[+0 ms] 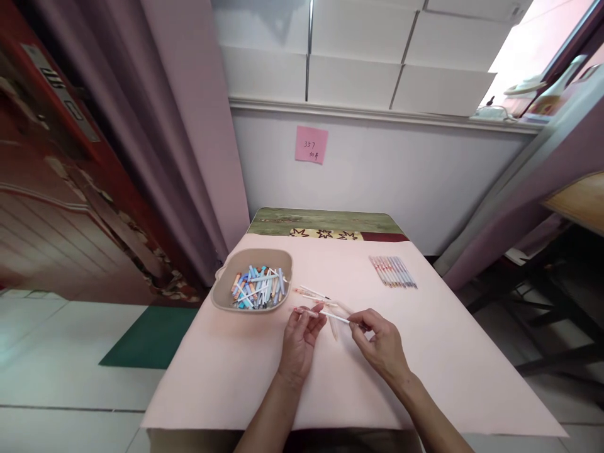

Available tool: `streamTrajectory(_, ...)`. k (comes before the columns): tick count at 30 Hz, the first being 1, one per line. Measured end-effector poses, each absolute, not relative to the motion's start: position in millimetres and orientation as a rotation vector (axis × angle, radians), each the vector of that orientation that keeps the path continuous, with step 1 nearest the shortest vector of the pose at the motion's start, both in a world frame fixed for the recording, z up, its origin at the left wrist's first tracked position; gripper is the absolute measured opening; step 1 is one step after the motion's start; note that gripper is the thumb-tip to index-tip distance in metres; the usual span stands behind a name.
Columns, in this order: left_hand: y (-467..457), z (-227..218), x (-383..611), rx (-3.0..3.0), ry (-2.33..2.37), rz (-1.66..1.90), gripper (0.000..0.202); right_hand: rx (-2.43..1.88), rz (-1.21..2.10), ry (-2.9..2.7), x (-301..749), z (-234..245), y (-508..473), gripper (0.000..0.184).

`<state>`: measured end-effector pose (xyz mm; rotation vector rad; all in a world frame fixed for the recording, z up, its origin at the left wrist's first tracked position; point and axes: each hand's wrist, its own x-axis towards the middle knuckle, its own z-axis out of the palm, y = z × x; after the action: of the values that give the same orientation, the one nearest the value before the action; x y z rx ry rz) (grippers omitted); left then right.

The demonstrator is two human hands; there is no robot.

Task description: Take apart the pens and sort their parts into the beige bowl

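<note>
My left hand (298, 343) is closed around a clear pen barrel (306, 312) with pinkish markings. Between the fingertips of my right hand (381, 345) is the end of a thin white pen refill (336, 317). The refill's other end points left and meets the barrel at my left fingers; whether it is inside cannot be made out. Just beyond my hands lie loose white refills (315, 291) and clear pen parts (334, 328) on the pink-covered table (358, 396).
A beige basin (219, 294) at the left holds many blue, orange and white pen parts. Several pens (392, 272) lie side by side at the right. A green patterned strip (325, 219) shows at the table's far edge, with a pink note (311, 145) on the wall.
</note>
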<state>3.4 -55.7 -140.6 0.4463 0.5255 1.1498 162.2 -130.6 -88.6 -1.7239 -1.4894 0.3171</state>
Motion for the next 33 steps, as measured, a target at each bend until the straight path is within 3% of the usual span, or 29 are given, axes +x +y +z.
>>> streamTrajectory(9, -60.3, -142.3, 4.4, 0.739, 0.675, 1.101, 0.024, -1.663, 0.389, -1.256, 175.1, -79.1, -131.1, 0.018)
streamTrajectory(33, -52.7, -144.1, 2.0, 0.438, 0.533, 1.105, 0.019, -1.668, 0.42, -1.512, 172.3, -56.9, -132.3, 0.015)
